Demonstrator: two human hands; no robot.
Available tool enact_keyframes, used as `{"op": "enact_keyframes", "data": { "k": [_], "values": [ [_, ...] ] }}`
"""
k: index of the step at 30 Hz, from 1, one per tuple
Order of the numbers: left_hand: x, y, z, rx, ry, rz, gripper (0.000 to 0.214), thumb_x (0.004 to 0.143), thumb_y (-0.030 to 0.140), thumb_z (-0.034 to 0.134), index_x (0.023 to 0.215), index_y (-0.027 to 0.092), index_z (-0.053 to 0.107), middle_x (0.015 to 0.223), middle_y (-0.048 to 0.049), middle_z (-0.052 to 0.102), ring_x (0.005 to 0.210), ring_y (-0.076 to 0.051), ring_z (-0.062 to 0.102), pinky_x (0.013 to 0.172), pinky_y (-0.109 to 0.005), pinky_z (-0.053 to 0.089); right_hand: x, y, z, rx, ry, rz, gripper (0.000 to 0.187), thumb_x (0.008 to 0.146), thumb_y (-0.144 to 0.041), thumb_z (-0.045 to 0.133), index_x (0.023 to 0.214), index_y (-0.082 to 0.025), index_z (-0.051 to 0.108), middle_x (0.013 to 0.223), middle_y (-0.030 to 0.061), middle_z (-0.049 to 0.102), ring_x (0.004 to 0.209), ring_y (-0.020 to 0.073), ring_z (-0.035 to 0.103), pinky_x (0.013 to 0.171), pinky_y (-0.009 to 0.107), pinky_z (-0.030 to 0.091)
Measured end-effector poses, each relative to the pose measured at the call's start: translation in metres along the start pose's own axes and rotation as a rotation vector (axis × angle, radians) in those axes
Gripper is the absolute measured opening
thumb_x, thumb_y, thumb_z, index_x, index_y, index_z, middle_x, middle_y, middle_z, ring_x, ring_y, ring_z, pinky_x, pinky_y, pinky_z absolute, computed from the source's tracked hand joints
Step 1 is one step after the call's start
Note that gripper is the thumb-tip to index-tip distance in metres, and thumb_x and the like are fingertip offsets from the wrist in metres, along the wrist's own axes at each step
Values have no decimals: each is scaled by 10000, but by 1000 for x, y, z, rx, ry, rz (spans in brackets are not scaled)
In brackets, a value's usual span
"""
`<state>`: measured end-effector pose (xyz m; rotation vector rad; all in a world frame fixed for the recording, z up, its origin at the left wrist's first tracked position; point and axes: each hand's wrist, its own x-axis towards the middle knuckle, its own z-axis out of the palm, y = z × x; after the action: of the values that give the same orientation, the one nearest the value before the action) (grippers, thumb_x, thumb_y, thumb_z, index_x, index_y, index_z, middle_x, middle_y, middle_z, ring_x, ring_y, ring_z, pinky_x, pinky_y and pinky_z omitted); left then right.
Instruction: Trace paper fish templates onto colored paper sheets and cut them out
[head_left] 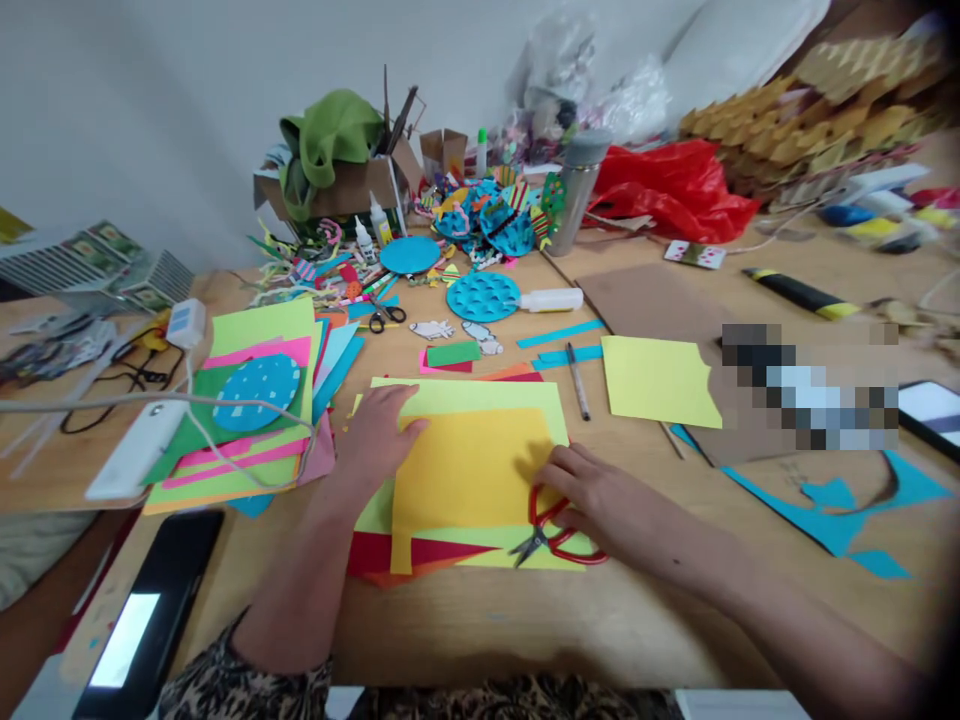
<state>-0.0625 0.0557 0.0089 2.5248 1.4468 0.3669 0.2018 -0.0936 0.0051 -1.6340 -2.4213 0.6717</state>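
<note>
A yellow-orange sheet of paper (pixel 472 470) lies on top of a stack of lime (pixel 465 395), red and orange sheets in front of me. A narrow strip juts from its lower left corner. My left hand (pixel 382 430) is flat at the left edge of this sheet, fingers apart and thumb on the paper. At the right edge, my right hand (pixel 596 495) has its fingers curled at the red-handled scissors (pixel 576 553). Their blades are spread a little and point left over the stack. Part of the handles is hidden by the hand.
A pen (pixel 577 382), a pale yellow sheet (pixel 660 380) and blue scraps (pixel 832 525) lie to the right. To the left are more coloured papers (pixel 262 315), a power strip (pixel 135 450) with cables and a phone (pixel 154 600). Behind stand glue bottles and a flask (pixel 577 195).
</note>
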Motion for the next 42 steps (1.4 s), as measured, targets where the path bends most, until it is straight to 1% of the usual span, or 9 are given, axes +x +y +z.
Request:
{"op": "enact_keyframes", "data": {
  "k": [5,10,18,23,28,34,37,40,42],
  "values": [
    [-5,7,12,-106,-147,76,541,746,280,712,1261,208,565,1201,-85,598,1146,-274,510,1016,-436,397,-3,-9,2,-45,40,-32,230,879,-60,468,974,-204,621,962,80,642,922,219,581,839,363,487],
    [-8,-2,23,-117,-155,117,594,734,281,720,1291,183,538,1188,-94,558,1144,-278,474,1009,-430,396,-20,-12,1,16,123,40,214,917,-103,414,950,-205,599,941,89,645,903,210,592,780,314,498],
    [-6,-9,27,-185,-148,132,515,726,297,726,1211,196,584,1138,-81,564,1104,-276,483,985,-438,401,-89,49,6,-51,308,397,151,853,-279,513,937,-231,628,959,124,679,908,269,638,766,391,522],
    [-4,-7,24,-219,-153,130,437,712,302,730,1121,199,618,1081,-72,578,1073,-271,487,945,-425,412,-104,72,16,-65,395,495,200,827,-235,481,905,-274,661,934,177,692,876,303,657,769,426,506],
    [-1,3,16,-174,-179,65,370,670,308,748,1001,178,648,931,-61,607,970,-273,500,852,-412,429,-99,65,8,-80,411,498,222,870,-351,447,909,-235,632,891,128,691,860,292,659,739,422,520],
    [0,0,18,-251,-118,129,167,664,300,689,748,211,575,929,-56,623,949,-266,527,849,-414,447,-78,43,-17,-54,420,518,140,861,-254,464,792,-226,583,828,99,658,696,205,630,618,309,469],
    [-3,-3,11,-419,-203,91,150,720,332,638,796,210,594,1079,-63,651,1012,-255,573,898,-395,452,-49,35,-30,51,429,509,159,876,-257,444,829,-206,588,819,64,665,705,181,620,610,276,441],
    [-8,-6,-4,-569,-320,-29,299,737,405,654,966,213,641,1085,-53,676,997,-251,615,875,-368,480,-11,35,-39,110,345,489,134,857,-246,480,842,-203,606,821,50,680,721,177,616,617,262,418],
    [-12,-8,-15,-703,-364,-36,302,719,424,687,929,209,649,1114,-63,675,1020,-257,618,866,-362,491,14,38,-41,74,283,533,126,855,-270,505,861,-200,610,829,55,686,713,181,616,599,263,398]
  ]
}}
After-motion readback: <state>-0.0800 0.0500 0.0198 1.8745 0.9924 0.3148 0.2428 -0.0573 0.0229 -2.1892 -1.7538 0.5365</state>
